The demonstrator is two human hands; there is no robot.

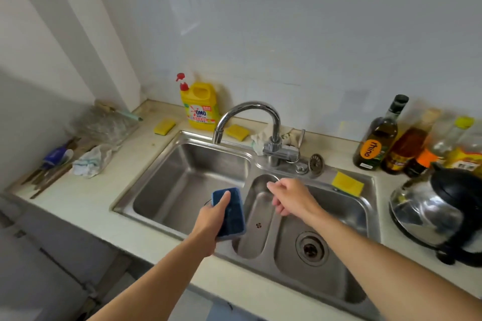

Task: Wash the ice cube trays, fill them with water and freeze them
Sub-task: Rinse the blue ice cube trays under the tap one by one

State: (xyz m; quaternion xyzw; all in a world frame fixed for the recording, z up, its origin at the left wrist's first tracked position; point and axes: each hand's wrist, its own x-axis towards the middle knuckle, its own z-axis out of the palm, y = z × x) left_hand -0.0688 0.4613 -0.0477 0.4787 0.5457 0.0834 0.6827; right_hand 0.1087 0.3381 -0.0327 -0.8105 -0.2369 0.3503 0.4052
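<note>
- Left hand [208, 219] grips the blue tray [232, 214], thumb laid across its top.
- Right hand [289, 197], just beside it, is empty, its fingers loosely spread toward the tap [250, 117] beyond.
- Risk: once wet, the one-handed hold could let the tray slip into the sink [167, 190] below.

A home kitchen: a two-bowl stainless steel sink [208, 159] with a curved chrome tap [250, 107] is set into a pale beige worktop [86, 198] against a white tiled wall [313, 47]. A yellow jug of dish detergent with a red pump [200, 107] and flat yellow sponges [164, 126] sit behind the bowls. To the right stand a dark green oil bottle [378, 138], amber sauce bottles [407, 146] and a steel kettle with a black handle [430, 206].
</note>
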